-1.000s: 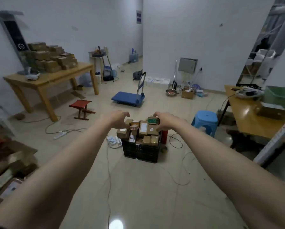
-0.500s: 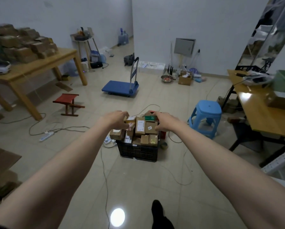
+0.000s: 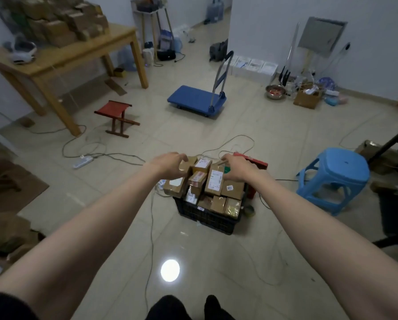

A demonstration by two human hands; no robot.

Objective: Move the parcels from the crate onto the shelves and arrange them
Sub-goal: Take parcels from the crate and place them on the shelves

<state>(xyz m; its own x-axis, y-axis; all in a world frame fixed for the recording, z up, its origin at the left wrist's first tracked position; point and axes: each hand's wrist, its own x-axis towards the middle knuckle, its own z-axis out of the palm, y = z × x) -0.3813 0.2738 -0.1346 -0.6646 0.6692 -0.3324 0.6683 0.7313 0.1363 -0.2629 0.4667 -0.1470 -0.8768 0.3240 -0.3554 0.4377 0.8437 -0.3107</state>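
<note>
A black plastic crate point(image 3: 207, 218) stands on the tiled floor, heaped with several brown cardboard parcels point(image 3: 214, 182), some with white labels. Both my arms stretch out over it. My left hand point(image 3: 170, 165) curls round a small brown parcel point(image 3: 187, 163) at the pile's far left top. My right hand point(image 3: 237, 168) lies on the far right of the heap, over a green-topped parcel point(image 3: 227, 169), fingers bent; whether it grips anything I cannot tell. No shelves show in this view.
Cables and a power strip point(image 3: 83, 162) run across the floor by the crate. A blue stool point(image 3: 336, 179) stands right, a red folding stool point(image 3: 116, 118) and a wooden table point(image 3: 62, 58) stacked with boxes left, a blue trolley point(image 3: 197, 100) beyond. My feet point(image 3: 188, 308) show below.
The view has tilted down and closer to the crate; my feet have come into sight. Both hands stay on top of the parcel heap, the left now curled round a small box.
</note>
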